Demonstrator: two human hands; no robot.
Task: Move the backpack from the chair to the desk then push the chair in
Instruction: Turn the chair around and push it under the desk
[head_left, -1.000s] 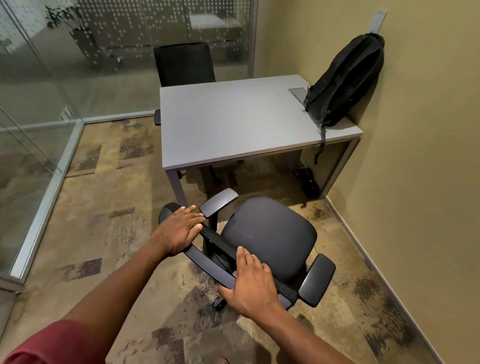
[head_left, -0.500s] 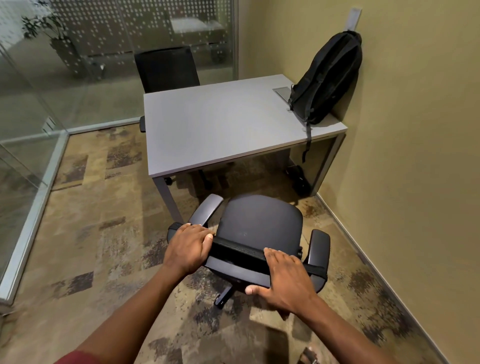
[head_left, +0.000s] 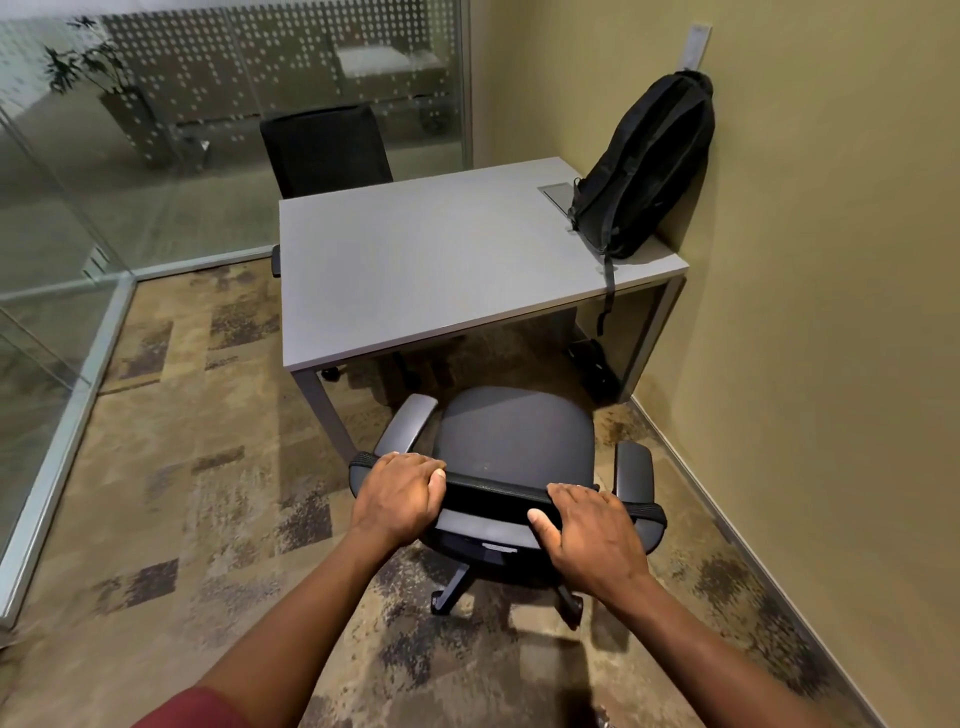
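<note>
Small office nook: patterned carpet, tan wall to the right of the desk (head_left: 447, 260), glass partition on its left and far sides. Step one looks done: the backpack (head_left: 647, 171) stands upright on the desk's far right corner, leaning against the wall, one strap hanging over the desk's near edge. It sits just beside a small metal hatch set into the desktop. Nothing else on the desktop. Step two is in hand but not finished: the chair (head_left: 511, 447) is on the near side of the desk, seat facing it, front of the seat about level with the desk's near edge, so most of the chair is out in the open. Left hand (head_left: 397, 496) wraps the top of the chair's backrest near its left end, fingers curled over the rim, thumb on top. Right hand (head_left: 589, 527) does the same near the right end, fingers over the rim, thumb tucked against the back face. Both grips are closed on the backrest. A second chair sits on the far side of the desk, not part of this. Remaining, by my read: roll the chair forward until the seat goes under the desktop. The left armrest is close to the desk's near left leg; could clip it if the push drifts left.
</note>
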